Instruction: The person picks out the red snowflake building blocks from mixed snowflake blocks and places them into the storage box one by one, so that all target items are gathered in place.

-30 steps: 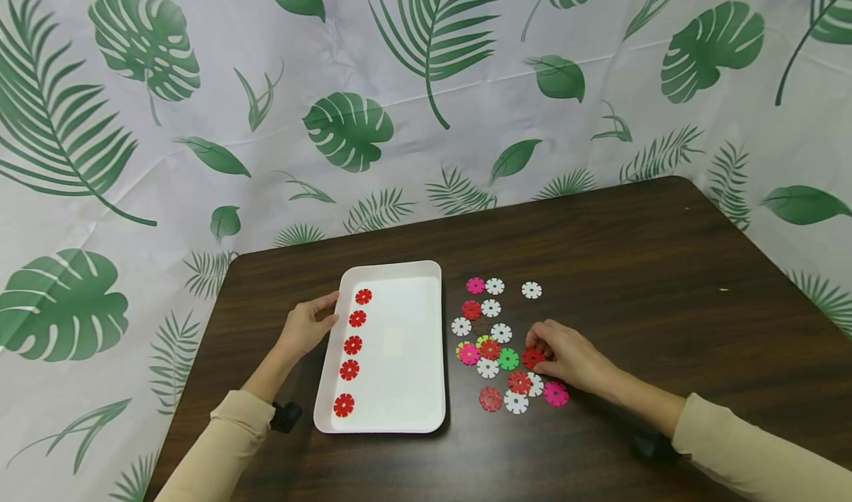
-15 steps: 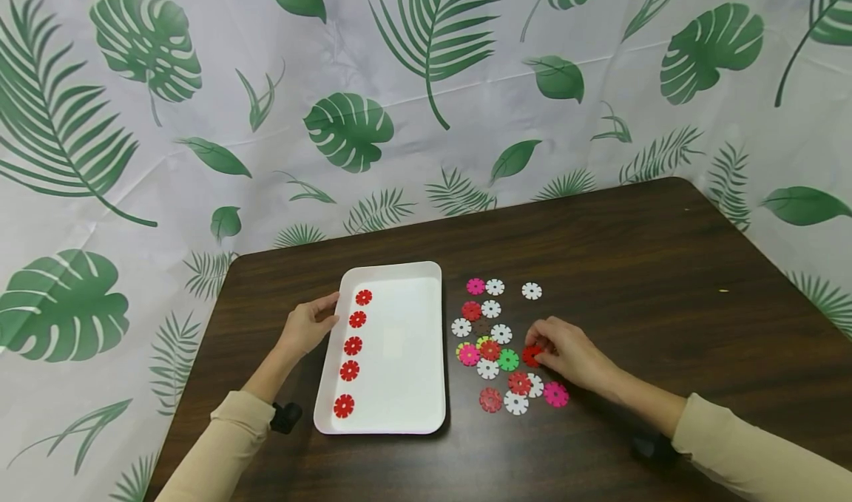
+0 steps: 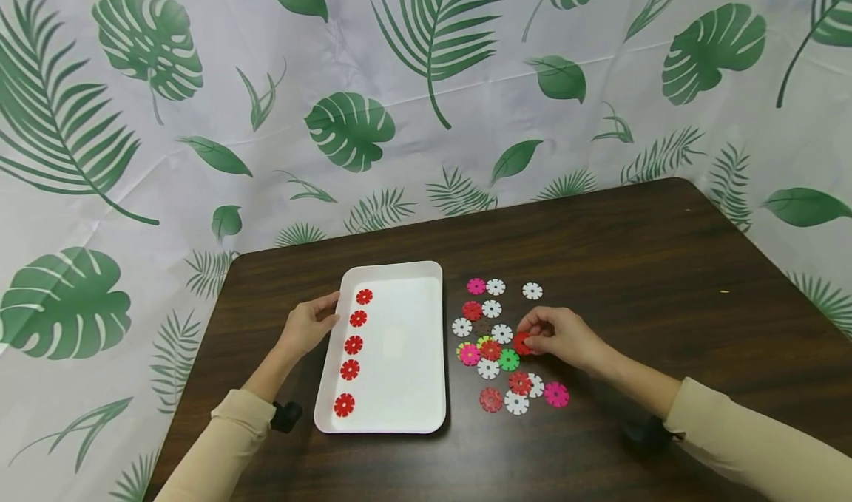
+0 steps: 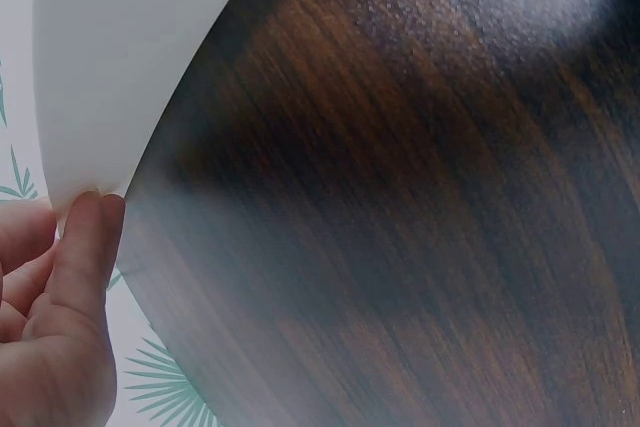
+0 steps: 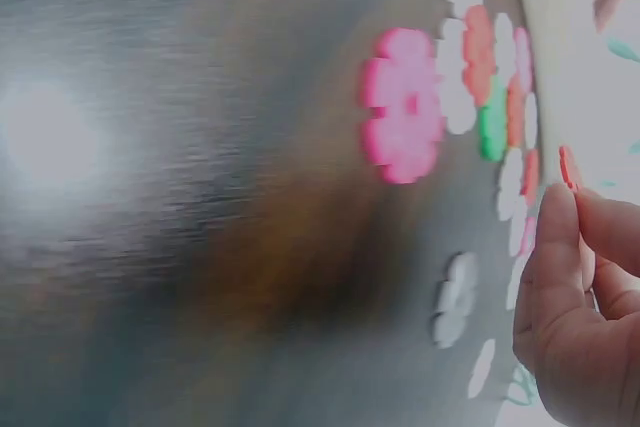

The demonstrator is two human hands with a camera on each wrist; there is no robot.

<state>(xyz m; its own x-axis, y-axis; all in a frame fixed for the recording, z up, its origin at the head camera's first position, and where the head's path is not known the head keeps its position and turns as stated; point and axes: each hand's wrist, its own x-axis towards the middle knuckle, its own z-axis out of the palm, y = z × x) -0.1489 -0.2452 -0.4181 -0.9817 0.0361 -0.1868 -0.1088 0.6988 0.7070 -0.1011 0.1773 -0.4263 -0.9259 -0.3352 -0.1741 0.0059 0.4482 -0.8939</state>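
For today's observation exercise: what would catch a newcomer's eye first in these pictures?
Five red flower discs run in a neat column down the left side of a white tray. To its right, a loose cluster of coloured discs lies on the dark table. The right hand pinches a red disc there; the left hand touches the tray's edge.

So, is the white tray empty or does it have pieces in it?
Not empty: the white tray holds five red flower discs in one column along its left side.
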